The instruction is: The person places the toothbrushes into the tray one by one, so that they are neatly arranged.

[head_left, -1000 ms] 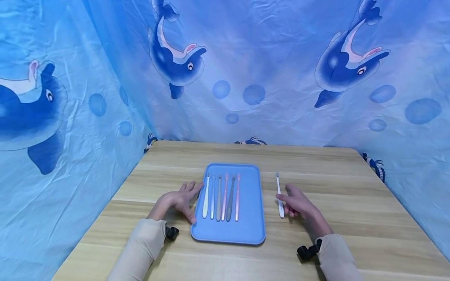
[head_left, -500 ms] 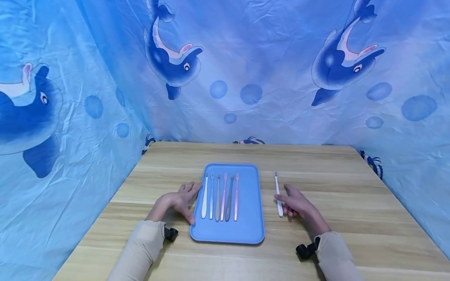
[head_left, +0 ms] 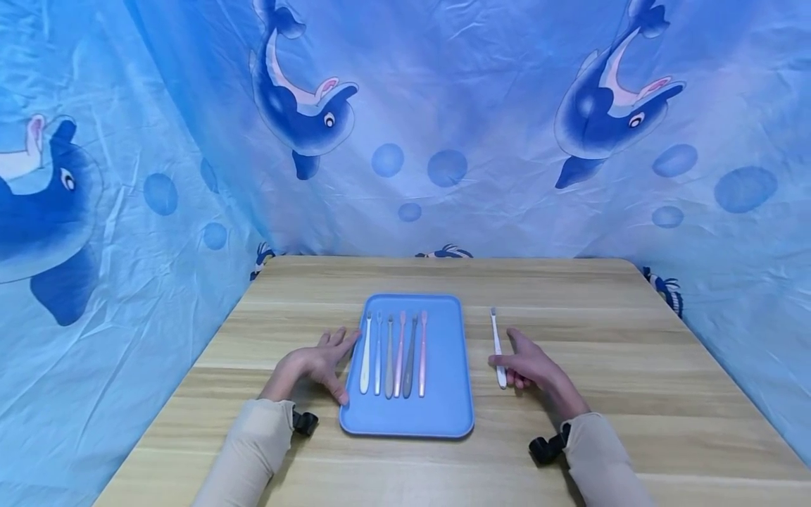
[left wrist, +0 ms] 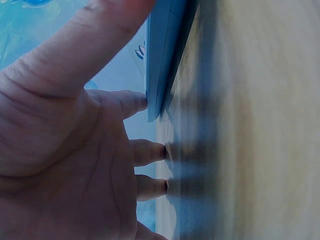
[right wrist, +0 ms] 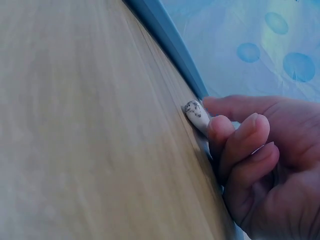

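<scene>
A blue tray (head_left: 448,394) holds a row of toothbrushes in white, blue, grey and pink, lying side by side, with the pink toothbrush (head_left: 422,355) at the row's right end. My left hand (head_left: 319,364), fingers spread, touches the tray's left edge with thumb and forefinger. In the left wrist view, its fingertips reach the side of the tray (left wrist: 159,60) and the tabletop. To the tray's right, a white toothbrush (head_left: 496,334) lies on the wood, bristle end pointing away. My right hand (head_left: 534,364) pinches its handle (right wrist: 198,117) between thumb and curled fingers.
The wooden table (head_left: 545,289) runs out to a blue curtain (head_left: 481,211) printed with dolphins, behind and at both sides. Black wrist cameras sit on both wrists, below beige sleeves (head_left: 598,451).
The head view has shifted slightly, so everything appears a little further left. My right thumb lies slightly lower on the white toothbrush's handle. The left hand stays at the tray's edge.
</scene>
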A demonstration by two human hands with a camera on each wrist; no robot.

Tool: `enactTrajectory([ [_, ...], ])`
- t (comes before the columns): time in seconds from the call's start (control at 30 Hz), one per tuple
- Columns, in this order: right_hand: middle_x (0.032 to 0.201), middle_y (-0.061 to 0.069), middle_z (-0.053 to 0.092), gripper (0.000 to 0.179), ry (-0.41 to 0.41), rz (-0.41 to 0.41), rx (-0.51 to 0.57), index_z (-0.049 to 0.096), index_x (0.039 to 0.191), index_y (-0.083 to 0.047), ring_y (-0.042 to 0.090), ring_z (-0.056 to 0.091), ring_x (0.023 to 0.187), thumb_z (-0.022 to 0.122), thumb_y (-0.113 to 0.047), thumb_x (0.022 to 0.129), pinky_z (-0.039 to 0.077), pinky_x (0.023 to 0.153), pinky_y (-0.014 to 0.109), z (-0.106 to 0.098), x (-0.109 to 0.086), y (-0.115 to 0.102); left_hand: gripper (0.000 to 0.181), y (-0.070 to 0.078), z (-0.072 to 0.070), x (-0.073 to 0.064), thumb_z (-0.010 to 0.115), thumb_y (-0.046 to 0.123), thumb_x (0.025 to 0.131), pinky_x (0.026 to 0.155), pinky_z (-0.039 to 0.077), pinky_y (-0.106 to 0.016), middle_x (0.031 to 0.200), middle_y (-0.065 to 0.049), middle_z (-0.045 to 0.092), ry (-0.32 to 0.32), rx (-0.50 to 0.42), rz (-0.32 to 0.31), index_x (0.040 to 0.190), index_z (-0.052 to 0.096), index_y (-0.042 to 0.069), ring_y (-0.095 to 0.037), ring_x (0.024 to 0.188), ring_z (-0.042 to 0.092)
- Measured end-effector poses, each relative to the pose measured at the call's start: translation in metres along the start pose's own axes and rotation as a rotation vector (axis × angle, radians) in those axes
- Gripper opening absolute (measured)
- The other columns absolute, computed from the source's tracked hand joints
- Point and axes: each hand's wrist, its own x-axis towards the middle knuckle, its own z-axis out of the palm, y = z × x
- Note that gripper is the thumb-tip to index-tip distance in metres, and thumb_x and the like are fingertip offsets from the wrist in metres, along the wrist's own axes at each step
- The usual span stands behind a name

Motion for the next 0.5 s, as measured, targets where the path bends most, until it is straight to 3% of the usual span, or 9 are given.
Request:
enactTrajectory([
  [0.5, 0.052, 0.001, 0.058, 0.089, 0.027, -0.063, -0.055, 0.005, 0.160, 0.000, 0.007, 0.047, 0.037, 0.064, -0.015, 0.095, 0.041, 0.037, 0.021, 0.0047, -0.0004, 0.0000, 0.144, -0.0003, -0.0002, 0.0011, 0.092, 0.055, 0.057, 0.115, 0.009, -0.078, 0.168, -0.024, -0.004, 0.000, 0.011, 0.002, 0.163, 0.002, 0.019, -0.053, 0.153, -0.008],
])
